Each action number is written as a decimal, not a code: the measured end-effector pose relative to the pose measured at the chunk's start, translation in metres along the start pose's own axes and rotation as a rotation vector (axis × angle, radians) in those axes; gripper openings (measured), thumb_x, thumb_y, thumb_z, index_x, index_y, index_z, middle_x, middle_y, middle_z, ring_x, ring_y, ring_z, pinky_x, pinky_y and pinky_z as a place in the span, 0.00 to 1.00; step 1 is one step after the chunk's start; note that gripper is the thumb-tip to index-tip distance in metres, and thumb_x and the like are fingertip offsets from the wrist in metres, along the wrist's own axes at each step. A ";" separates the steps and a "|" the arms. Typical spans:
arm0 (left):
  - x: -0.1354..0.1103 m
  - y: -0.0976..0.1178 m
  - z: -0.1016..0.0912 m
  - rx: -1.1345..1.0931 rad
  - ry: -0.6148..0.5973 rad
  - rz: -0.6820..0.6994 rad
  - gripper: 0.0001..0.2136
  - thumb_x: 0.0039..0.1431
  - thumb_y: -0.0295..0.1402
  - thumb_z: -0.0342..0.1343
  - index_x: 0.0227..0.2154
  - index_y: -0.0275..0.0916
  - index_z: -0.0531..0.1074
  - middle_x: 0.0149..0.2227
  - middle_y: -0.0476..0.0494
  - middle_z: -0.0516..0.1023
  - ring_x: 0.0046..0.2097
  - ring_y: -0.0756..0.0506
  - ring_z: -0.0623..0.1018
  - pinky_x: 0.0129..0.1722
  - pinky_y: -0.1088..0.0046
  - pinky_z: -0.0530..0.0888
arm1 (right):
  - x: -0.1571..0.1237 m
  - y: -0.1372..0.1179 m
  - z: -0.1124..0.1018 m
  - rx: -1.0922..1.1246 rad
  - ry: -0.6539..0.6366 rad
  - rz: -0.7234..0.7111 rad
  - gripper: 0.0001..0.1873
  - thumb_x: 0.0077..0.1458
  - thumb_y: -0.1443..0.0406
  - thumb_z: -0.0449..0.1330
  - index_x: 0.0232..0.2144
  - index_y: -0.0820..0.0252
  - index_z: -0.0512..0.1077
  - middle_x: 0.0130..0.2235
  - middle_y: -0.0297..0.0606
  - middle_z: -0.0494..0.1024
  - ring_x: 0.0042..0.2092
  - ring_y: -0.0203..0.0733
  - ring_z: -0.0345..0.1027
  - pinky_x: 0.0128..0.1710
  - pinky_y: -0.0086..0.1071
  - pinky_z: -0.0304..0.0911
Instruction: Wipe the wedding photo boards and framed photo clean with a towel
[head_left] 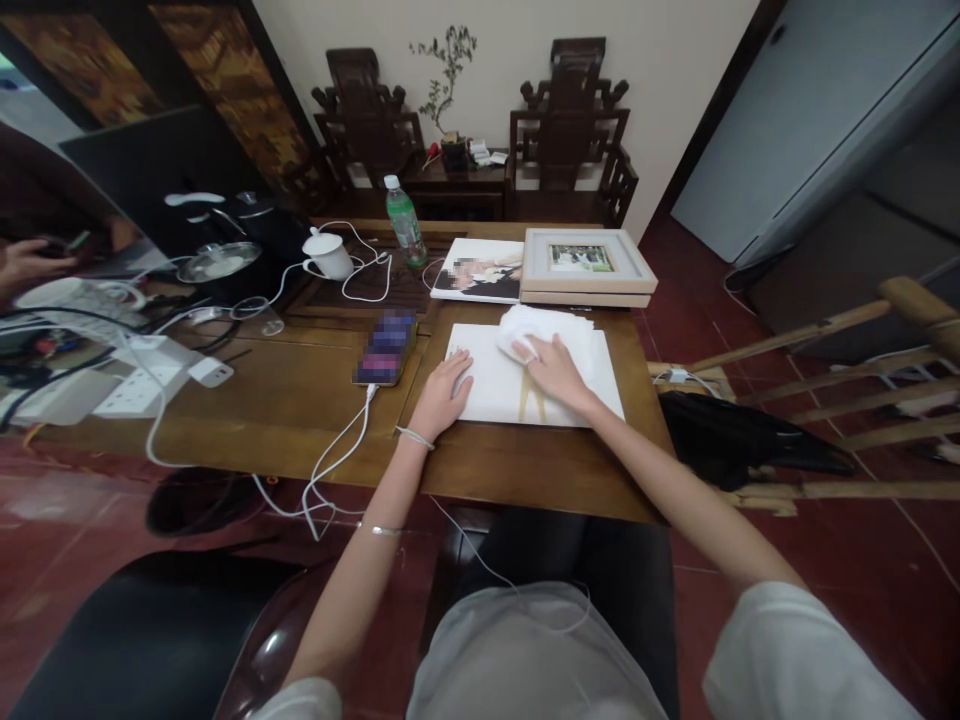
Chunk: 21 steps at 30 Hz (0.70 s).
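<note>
A white board [490, 393] with a yellowish V-shaped mark near its front edge lies flat on the wooden table [517, 462]. My left hand [448, 388] rests on the board's left edge, its fingers stretched out and nothing held. Over the upper right part of the board my right hand [553, 370] presses on a bunched white cloth [529, 325], fingers bent round it. Whether it is fabric or tissue I cannot tell. The cloth hides part of the board's far edge.
Behind the board lie stacked picture frames [634, 262] and a photo print [484, 285]. A charging phone [385, 347], a green-labelled bottle [406, 225] and a lidded white cup [328, 255] stand leftward. Cables and a power strip [142, 385] crowd the left, near another person's hand [26, 265].
</note>
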<state>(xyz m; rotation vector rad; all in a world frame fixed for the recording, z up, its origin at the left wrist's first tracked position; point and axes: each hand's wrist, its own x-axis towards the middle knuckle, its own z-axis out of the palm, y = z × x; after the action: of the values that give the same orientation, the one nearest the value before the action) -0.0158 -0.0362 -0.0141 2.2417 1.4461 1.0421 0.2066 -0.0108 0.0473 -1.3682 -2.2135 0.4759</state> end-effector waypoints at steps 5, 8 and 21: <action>0.000 0.001 0.000 0.007 0.004 0.006 0.17 0.62 0.32 0.48 0.51 0.35 0.70 0.58 0.34 0.70 0.62 0.39 0.67 0.62 0.52 0.63 | -0.061 -0.027 0.012 -0.115 -0.133 -0.205 0.18 0.65 0.66 0.43 0.45 0.58 0.72 0.50 0.46 0.76 0.66 0.55 0.48 0.61 0.66 0.35; 0.000 0.002 0.000 0.010 0.001 0.008 0.17 0.62 0.32 0.48 0.51 0.33 0.70 0.58 0.32 0.70 0.62 0.38 0.66 0.62 0.52 0.63 | -0.095 -0.039 0.006 -0.121 -0.159 -0.265 0.16 0.66 0.63 0.45 0.42 0.58 0.72 0.51 0.49 0.75 0.65 0.53 0.50 0.60 0.67 0.39; 0.000 0.002 -0.001 -0.015 -0.010 -0.007 0.17 0.62 0.32 0.48 0.51 0.35 0.70 0.58 0.35 0.69 0.62 0.38 0.66 0.63 0.53 0.62 | -0.029 -0.017 -0.023 -0.329 -0.437 -0.189 0.32 0.49 0.78 0.49 0.57 0.59 0.63 0.66 0.50 0.54 0.68 0.58 0.36 0.58 0.70 0.41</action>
<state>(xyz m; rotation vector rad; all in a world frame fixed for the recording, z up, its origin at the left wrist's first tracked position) -0.0151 -0.0367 -0.0125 2.2267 1.4359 1.0351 0.2186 -0.0438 0.0685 -1.2826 -2.8524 0.3800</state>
